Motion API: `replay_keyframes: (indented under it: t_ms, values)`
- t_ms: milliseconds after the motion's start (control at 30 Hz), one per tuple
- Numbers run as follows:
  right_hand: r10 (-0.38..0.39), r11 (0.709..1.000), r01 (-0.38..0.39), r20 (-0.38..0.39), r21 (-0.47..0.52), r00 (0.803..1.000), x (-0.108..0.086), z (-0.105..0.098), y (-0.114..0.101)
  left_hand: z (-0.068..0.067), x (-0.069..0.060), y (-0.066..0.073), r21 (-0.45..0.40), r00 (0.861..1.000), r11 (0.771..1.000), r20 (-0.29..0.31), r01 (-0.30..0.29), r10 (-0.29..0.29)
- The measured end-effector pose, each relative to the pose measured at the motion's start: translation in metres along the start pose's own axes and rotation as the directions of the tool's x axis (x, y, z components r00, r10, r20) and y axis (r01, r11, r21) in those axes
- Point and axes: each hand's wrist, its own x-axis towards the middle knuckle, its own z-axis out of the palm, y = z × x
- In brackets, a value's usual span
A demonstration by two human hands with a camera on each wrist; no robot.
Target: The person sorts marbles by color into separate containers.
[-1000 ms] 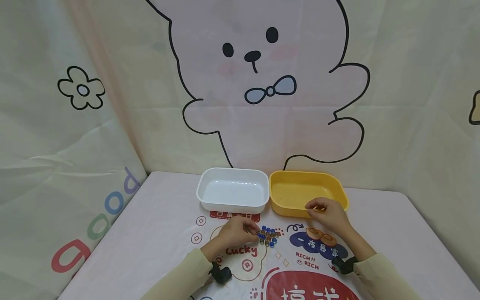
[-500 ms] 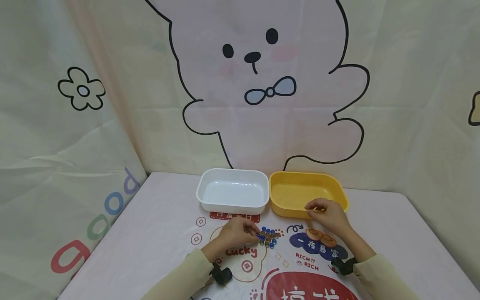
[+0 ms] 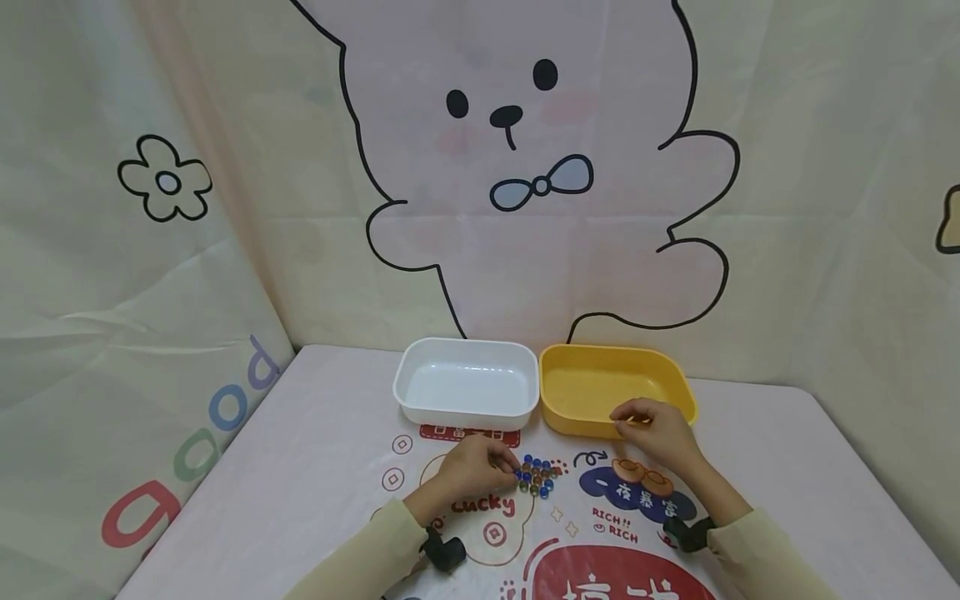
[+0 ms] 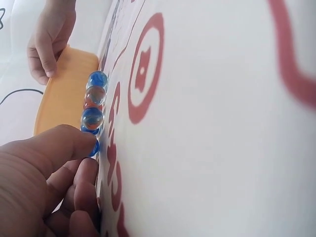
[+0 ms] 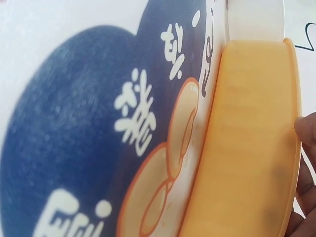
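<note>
At the left edge of a cluster of glass marbles (image 3: 537, 475), the left hand (image 3: 471, 467) has its fingers curled. In the left wrist view its thumb (image 4: 74, 143) lies over a blue marble (image 4: 94, 147), pinched against a fingertip partly out of sight. More blue and amber marbles (image 4: 92, 118) stand in line beyond it. The right hand (image 3: 660, 432) holds the front rim of the yellow tray (image 3: 577, 423), near its right corner. In the right wrist view the thumb (image 5: 307, 129) rests at the rim of this tray (image 5: 242, 143), with the other fingers behind.
A white tray (image 3: 465, 415) stands against the yellow tray's left side. Both are near the back edge of the table, which has a printed cloth (image 3: 330, 433). Behind hangs a curtain (image 3: 540, 267) with a cartoon animal.
</note>
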Motion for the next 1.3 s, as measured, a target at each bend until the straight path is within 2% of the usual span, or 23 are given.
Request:
replay_keyframes:
  t_ms: [167,400,533,667,1100,1300]
  values:
    - [-0.005,1.0,0.005,-0.001,0.004,1.0,0.0,0.002,0.0,0.0,0.0,-0.002,-0.004,1.0,1.0,0.009,0.009,-0.009]
    - [0.005,1.0,-0.005,0.002,0.002,1.0,0.001,0.001,0.002,-0.006,-0.001,0.0,-0.072,0.999,0.997,0.045,0.01,-0.007]
    - [0.004,1.0,-0.004,0.003,-0.008,1.0,0.002,0.001,0.004,-0.013,-0.002,0.003,-0.118,0.999,0.993,0.049,-0.003,0.009]
    - [0.0,1.0,0.0,-0.004,-0.014,1.0,0.003,0.001,0.004,-0.022,-0.002,0.006,-0.158,0.998,0.986,0.038,-0.042,0.049]
    - [-0.001,1.0,0.001,-0.007,-0.012,1.0,0.002,0.002,0.003,-0.059,0.005,0.022,-0.105,0.994,0.988,-0.018,-0.11,0.109]
    - [-0.007,1.0,0.007,-0.008,-0.011,1.0,0.002,0.002,0.004,-0.075,0.013,0.027,-0.065,0.985,0.984,-0.056,-0.169,0.165]
